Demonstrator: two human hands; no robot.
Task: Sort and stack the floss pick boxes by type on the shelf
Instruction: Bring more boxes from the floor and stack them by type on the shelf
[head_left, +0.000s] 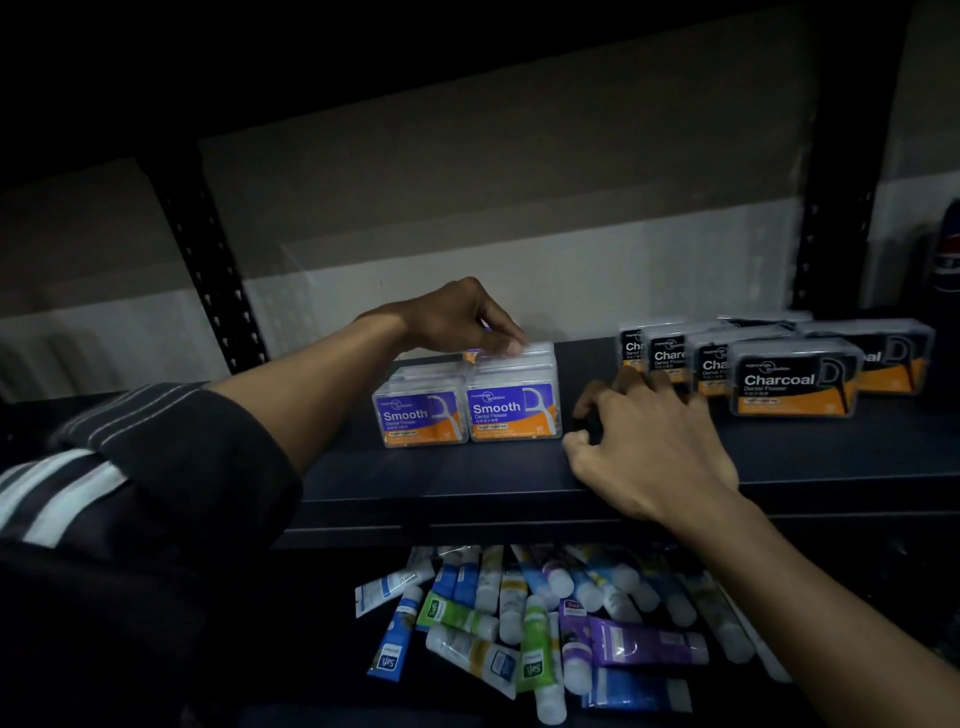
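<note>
left grip (465, 322) is curled over the top smooth box (519, 352) and pinches its upper edge with the fingertips. this box lies on the right one of two stacks of smooth boxes (418, 418), purple and orange, which stand side by side and touching near the middle of the shelf (415, 483). right grip (652, 441) is released: it rests palm down on the shelf at 3 o'clock from the purple stacks, fingers loosely spread and holding nothing. its fingertips point to 12 o'clock, toward the charcoal boxes (789, 382), black and orange; if they touch the nearest one i cannot tell. the charcoal boxes are grouped at 3 o'clock on the same shelf, apart from the smooth ones, several in a row and one more in front. at 6 o'clock, below the shelf, many tubes (519, 623) lie in a loose heap. a dark sleeve (130, 467) with white stripes covers the left arm at 8 o'clock.
</note>
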